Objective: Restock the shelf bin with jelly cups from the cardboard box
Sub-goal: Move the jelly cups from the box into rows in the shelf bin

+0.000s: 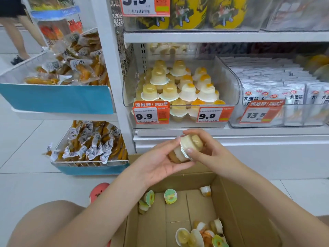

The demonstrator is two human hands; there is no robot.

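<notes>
While the left hand (161,162) lies palm-up with its fingers curled under two jelly cups (187,148), the right hand (204,150) pinches the upper cup, thumb on its foil rim and fingers over the domed top. The cups lie on their sides, pressed together between both hands, above the far edge of the open cardboard box (236,207) and just below the front of the clear shelf bin (229,90). That bin holds stacked cups, rims down, behind two orange price tags (151,115). More loose cups (170,196) lie scattered on the box floor.
</notes>
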